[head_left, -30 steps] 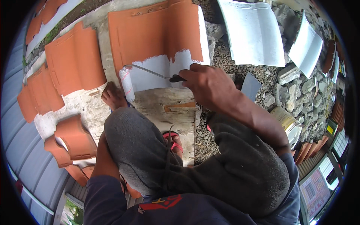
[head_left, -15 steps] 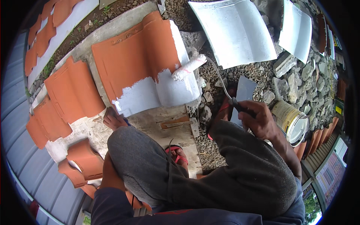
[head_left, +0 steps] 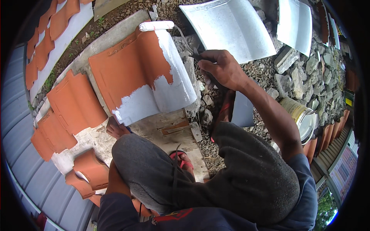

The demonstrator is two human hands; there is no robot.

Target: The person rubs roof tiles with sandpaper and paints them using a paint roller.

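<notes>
My right hand (head_left: 223, 69) is closed around the dark handle of a paint roller (head_left: 156, 25). Its white-coated sleeve rests across the far right corner of an orange roof tile (head_left: 127, 69). White paint covers that tile's near edge and right side, while the rest is bare orange. At the tile's near left corner, the curled fingers of my left hand (head_left: 116, 130) press against the edge; a bit of blue shows beside them, and my knee partly hides the hand. The tile lies on a pale, paint-stained board (head_left: 162, 129).
White-coated tiles (head_left: 231, 30) lie on rubble at the far right. A paint bucket (head_left: 298, 113) stands near my right forearm, beside broken stones (head_left: 298, 81). More orange tiles (head_left: 75, 102) lie to the left. A grey flat sheet (head_left: 243, 109) sits by my right foot.
My right hand has moved the roller away from me and left, from the tile's near right part to its far right corner. White now covers more of the right side. My left hand stays.
</notes>
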